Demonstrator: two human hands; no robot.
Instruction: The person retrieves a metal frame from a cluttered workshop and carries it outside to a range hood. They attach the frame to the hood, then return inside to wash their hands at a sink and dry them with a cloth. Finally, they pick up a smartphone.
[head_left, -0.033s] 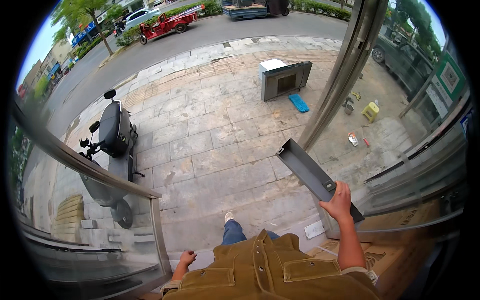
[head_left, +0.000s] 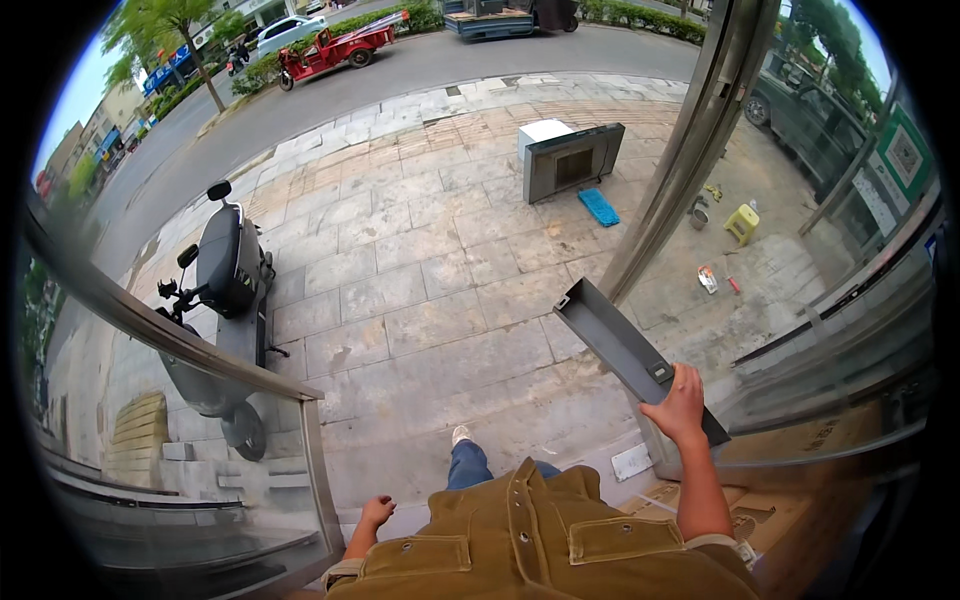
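Observation:
My right hand point(head_left: 677, 405) grips the near end of a long, dark grey, trough-shaped part point(head_left: 612, 332), thumb inside it and fingers over its edge. The part has raised side walls and a small fitting with a pale rectangle close to my fingers. It slants from lower right to upper left, its far end beside the metal door frame. My left hand point(head_left: 377, 510) hangs low by my side, near the left door panel. Its fingers are loosely curled, and nothing shows in them.
Glass door panels with metal frames point(head_left: 318, 450) stand on both sides. Outside on the paving are a scooter point(head_left: 225, 270), a grey boxy appliance point(head_left: 575, 163), a blue cloth-like item point(head_left: 598, 207) and a yellow stool point(head_left: 742, 223). Flat cardboard point(head_left: 795, 515) lies at lower right.
My left hand appears slightly higher in the picture. The right hand keeps its hold on the grey part, which has hardly moved.

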